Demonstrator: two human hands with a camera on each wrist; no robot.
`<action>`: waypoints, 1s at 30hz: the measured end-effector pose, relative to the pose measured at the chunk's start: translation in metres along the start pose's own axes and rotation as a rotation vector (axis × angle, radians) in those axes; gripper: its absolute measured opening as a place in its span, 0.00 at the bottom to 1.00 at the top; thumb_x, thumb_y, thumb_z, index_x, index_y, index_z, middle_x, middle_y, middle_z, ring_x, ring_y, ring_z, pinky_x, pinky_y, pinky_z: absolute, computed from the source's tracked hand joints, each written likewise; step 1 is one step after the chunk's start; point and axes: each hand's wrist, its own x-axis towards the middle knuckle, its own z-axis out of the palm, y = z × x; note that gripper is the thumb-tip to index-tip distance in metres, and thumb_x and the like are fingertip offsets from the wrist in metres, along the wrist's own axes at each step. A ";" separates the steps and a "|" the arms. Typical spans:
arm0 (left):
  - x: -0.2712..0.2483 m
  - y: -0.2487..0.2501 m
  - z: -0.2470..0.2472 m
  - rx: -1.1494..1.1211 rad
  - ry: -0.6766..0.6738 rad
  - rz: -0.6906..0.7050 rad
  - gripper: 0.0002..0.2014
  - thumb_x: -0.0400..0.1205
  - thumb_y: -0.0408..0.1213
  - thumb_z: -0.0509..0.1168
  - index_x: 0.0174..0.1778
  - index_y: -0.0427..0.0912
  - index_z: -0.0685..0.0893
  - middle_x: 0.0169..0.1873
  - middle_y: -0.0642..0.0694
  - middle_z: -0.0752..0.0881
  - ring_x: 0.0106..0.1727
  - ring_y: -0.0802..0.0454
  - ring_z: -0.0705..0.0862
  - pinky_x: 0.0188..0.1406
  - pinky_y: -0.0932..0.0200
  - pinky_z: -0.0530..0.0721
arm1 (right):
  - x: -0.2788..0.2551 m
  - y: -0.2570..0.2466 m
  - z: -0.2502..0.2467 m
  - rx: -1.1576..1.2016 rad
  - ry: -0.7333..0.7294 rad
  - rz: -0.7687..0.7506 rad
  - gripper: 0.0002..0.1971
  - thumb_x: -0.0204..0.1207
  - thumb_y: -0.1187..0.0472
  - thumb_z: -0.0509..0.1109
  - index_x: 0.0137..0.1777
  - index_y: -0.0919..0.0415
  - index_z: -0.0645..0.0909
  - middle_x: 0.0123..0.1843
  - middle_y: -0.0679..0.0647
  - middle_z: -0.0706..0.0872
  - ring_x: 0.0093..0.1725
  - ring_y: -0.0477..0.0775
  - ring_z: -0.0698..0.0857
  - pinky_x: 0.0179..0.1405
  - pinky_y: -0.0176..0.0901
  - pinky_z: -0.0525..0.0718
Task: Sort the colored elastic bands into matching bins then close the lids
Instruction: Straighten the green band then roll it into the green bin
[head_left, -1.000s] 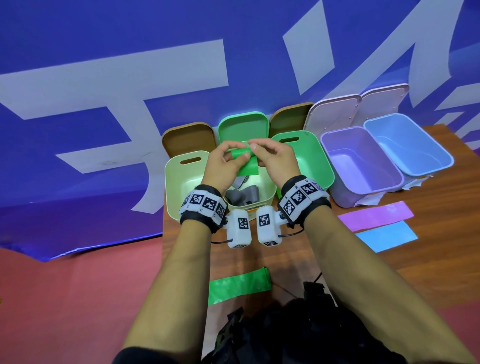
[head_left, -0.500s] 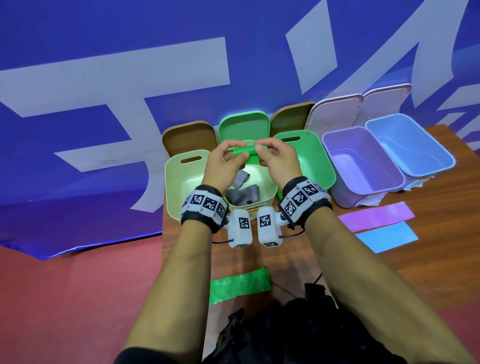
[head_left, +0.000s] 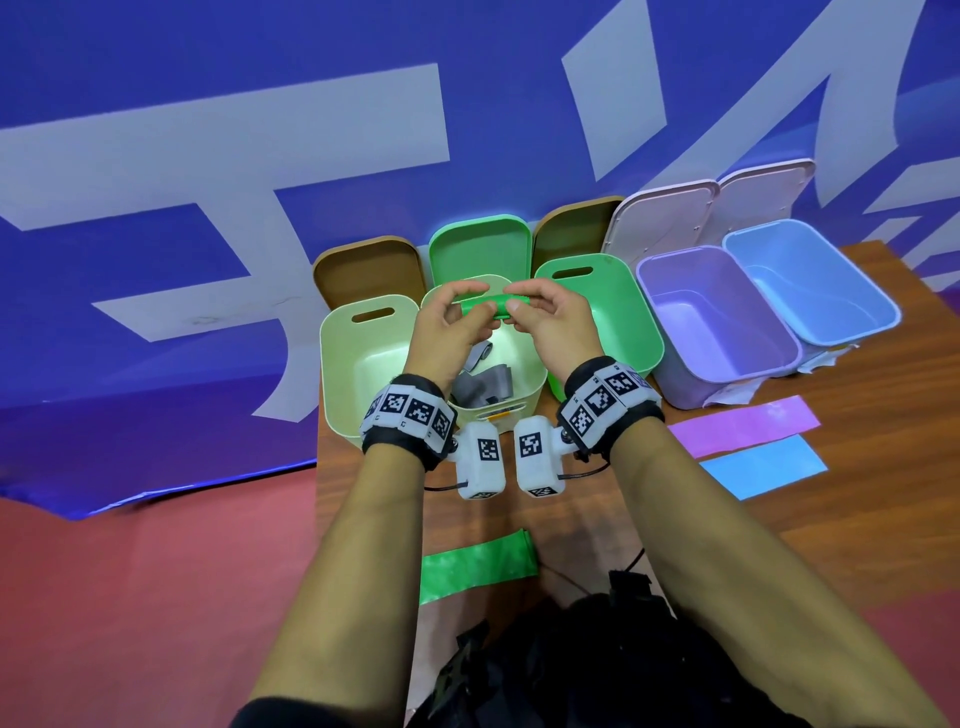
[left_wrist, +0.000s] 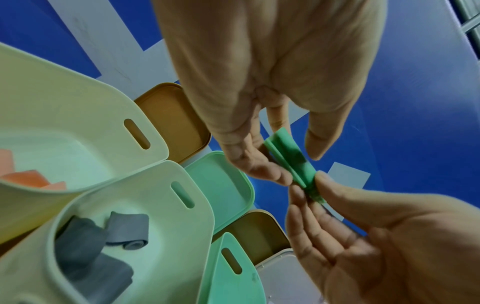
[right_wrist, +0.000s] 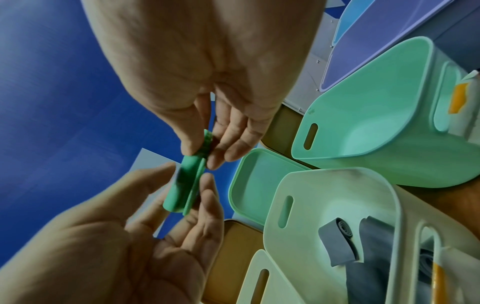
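A green band (head_left: 491, 305), rolled into a short tube with a loose flap, is pinched at its ends by the left hand (head_left: 451, 332) and right hand (head_left: 546, 322), held above the pale bin (head_left: 535, 387) containing grey bands (head_left: 480, 387). The green bin (head_left: 641, 332) stands open just right. Bare table (head_left: 857, 519) lies near right, beside the purple band (head_left: 743, 427) and blue band (head_left: 763, 466).

A wooden desk (head_left: 857, 519) carries a row of open bins along its far edge: pale green bin (head_left: 343, 374), pale yellow-green bin (head_left: 519, 400), green bin (head_left: 644, 332), purple bin (head_left: 675, 384) and blue bin (head_left: 878, 317). Nearer, toward the right edge, lie a purple band (head_left: 743, 434) and blue band (head_left: 763, 466); a green band (head_left: 478, 571) lies at the near edge.
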 end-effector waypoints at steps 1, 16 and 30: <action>0.000 -0.002 0.001 -0.009 0.005 -0.013 0.09 0.82 0.29 0.70 0.57 0.38 0.84 0.44 0.40 0.88 0.42 0.50 0.89 0.46 0.60 0.87 | 0.000 0.001 -0.001 -0.009 0.001 -0.003 0.09 0.78 0.69 0.71 0.56 0.60 0.87 0.46 0.50 0.87 0.49 0.49 0.87 0.56 0.39 0.85; 0.012 -0.022 0.008 -0.006 -0.012 -0.132 0.14 0.79 0.27 0.72 0.60 0.32 0.83 0.45 0.37 0.89 0.47 0.44 0.87 0.55 0.52 0.85 | 0.013 0.023 -0.007 -0.010 0.004 0.059 0.08 0.79 0.71 0.71 0.54 0.61 0.86 0.43 0.57 0.87 0.42 0.51 0.88 0.49 0.38 0.84; 0.028 -0.033 0.023 0.013 -0.079 -0.111 0.13 0.76 0.22 0.74 0.54 0.35 0.83 0.39 0.45 0.89 0.35 0.60 0.86 0.42 0.65 0.83 | 0.029 0.035 -0.018 -0.007 0.045 0.110 0.07 0.76 0.66 0.74 0.53 0.58 0.86 0.39 0.54 0.85 0.45 0.58 0.85 0.53 0.49 0.84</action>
